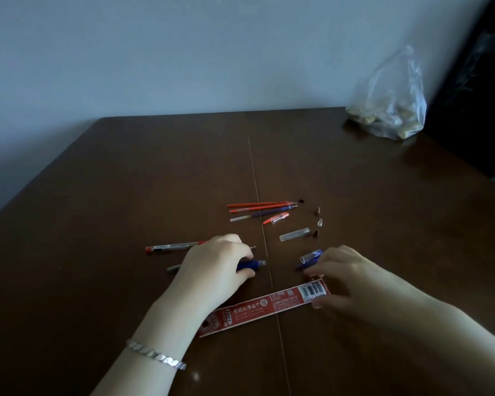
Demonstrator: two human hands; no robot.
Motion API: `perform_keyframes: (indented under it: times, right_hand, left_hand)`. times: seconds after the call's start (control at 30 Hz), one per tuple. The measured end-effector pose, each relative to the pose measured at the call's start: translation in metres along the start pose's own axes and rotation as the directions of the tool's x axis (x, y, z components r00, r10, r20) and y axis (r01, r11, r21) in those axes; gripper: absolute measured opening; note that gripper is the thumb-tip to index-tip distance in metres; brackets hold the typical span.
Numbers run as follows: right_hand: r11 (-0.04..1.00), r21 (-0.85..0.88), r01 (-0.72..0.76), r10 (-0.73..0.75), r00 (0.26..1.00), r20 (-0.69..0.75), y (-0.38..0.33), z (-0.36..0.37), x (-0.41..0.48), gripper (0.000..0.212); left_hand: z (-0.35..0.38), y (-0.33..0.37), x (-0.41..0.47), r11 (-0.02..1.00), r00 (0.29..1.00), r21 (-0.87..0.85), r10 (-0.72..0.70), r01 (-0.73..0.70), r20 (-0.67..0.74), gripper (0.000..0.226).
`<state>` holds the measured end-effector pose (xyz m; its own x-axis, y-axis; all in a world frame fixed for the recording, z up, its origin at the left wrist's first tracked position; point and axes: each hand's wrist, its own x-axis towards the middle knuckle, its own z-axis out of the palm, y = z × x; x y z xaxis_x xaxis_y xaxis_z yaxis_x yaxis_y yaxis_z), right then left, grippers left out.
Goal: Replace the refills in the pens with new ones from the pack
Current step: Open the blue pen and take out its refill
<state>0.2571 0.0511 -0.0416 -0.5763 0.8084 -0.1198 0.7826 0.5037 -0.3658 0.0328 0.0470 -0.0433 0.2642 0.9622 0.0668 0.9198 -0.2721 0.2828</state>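
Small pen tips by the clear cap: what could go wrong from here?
1. The three small tips lie loose near the right hand; a sweep could scatter them.
2. Loose refills, red and blue, lie together and could be mixed up.
3. The blue pen under the left hand could roll if released.

Dark brown table (126,195), red refill pack (265,307) with white barcode, blue-grip pen (250,264), silver bracelet (157,355)

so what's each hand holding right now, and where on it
The left hand grips the blue pen at its rubber grip section. The right hand has fingers on the barcode end of the red refill pack.
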Motion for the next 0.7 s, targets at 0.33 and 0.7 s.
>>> perform_keyframes:
  times: [0.33, 0.7]
  right_hand:
    - [0.990, 0.138, -0.023, 0.042, 0.989, -0.139, -0.005, -0.003, 0.006, 0.008]
    - [0.464, 0.818, 0.341, 0.335, 0.787, -0.518, -0.041, -0.030, 0.050, 0.009]
  left_hand:
    - [-0.004, 0.017, -0.006, 0.928, 0.996, -0.368, 0.019, -0.048, -0.082, 0.032]
    - [-0.016, 0.011, -0.008, 0.797, 0.983, -0.603, -0.123, 0.017, -0.134, 0.038]
